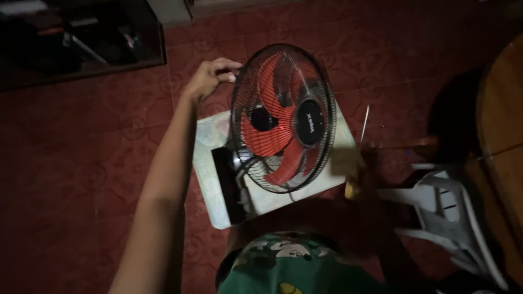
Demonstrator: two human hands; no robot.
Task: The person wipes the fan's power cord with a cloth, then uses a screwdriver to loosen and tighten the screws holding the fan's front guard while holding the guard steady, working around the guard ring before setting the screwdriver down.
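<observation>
the left hand (210, 76) is curled over the upper left rim of the fan guard (283, 117), fingers pinching the black wire. the right hand (354, 163) is dark and blurred at the guard's right edge; whether it grips anything cannot be told, though a thin screwdriver (364, 122) stands up just above it. the electric fan, with red blades (272, 103) behind the guard, lies tilted on a pale board (212, 185) on the red tiled floor (81, 141). a white plastic chair (452, 212) sits to the right, cut off, beside a wooden table (501, 109).
</observation>
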